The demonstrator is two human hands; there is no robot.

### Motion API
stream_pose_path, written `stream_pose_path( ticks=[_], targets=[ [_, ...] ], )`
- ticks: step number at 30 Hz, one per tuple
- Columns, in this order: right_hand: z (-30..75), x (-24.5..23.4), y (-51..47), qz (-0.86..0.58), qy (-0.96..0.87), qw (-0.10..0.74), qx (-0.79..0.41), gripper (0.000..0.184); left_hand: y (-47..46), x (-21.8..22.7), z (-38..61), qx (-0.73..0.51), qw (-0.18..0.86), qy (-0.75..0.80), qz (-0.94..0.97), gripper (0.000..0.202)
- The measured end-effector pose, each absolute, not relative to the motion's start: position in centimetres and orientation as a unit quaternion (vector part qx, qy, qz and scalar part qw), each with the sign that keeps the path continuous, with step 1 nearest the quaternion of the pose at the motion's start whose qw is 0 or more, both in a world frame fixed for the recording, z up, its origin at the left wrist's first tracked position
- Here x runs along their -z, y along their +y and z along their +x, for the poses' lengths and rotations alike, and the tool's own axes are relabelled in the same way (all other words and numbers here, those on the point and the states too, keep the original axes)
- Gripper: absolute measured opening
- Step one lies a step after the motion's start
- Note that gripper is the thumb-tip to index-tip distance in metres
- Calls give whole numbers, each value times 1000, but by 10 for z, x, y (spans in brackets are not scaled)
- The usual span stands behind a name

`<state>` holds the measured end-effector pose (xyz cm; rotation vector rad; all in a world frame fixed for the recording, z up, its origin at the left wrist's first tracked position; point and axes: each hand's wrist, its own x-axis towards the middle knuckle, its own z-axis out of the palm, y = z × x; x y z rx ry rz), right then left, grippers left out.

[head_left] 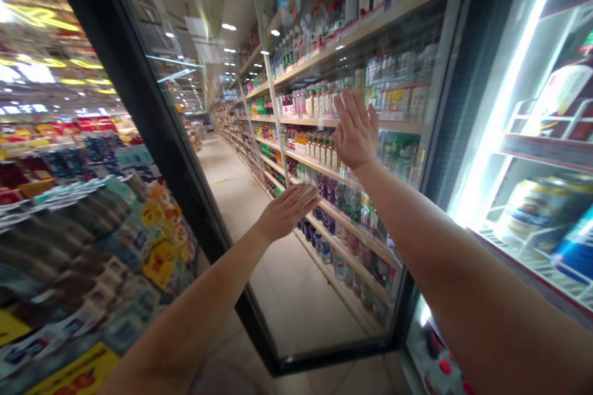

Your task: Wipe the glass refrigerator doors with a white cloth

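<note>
A glass cooler door (152, 117) with a black frame stands swung open in front of me. My left hand (288, 211) is open, its fingers stretched flat against the glass pane at mid height. My right hand (356, 129) is open too, palm pressed on the glass higher up, fingers spread upward. Neither hand holds anything. Through the pane I see a shop aisle and long shelves of bottled drinks (319, 148).
The lit cooler interior (546, 154) is at my right, with wire racks holding cans and bottles. At my left a display holds packaged goods (92, 241). A tiled aisle floor (241, 197) runs away behind the glass. Red-capped bottles (440, 364) sit at the cooler's bottom.
</note>
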<state>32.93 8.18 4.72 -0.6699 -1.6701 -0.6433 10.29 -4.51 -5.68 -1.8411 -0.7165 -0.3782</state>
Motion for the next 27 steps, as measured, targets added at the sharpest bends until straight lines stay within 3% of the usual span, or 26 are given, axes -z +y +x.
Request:
stream_pose_path(
  ticks=[2,6,8,13,15,20,22,27],
  targets=[
    [329,-47,81,-289,-716,573,274,62,-44,50,101,158,524,-317,-774,55],
    [329,-47,79,-299,-708,570,290,63,-39,17,95,296,533,-402,-683,60],
    [328,-48,78,-301,-708,569,291,64,-37,21,98,327,528,-409,-669,62],
    [328,-48,77,-295,-721,567,268,62,-40,75,112,165,500,-295,-798,52],
    [328,-48,77,-292,-724,568,261,61,-41,74,109,120,491,-279,-816,47],
    [327,-49,79,-291,-715,575,271,62,-38,25,94,271,528,-401,-698,47],
    [326,-49,80,-291,-713,576,275,63,-37,25,94,310,531,-419,-668,45],
    [326,-47,82,-290,-704,581,288,63,-39,78,102,182,499,-313,-788,45]
  ],
)
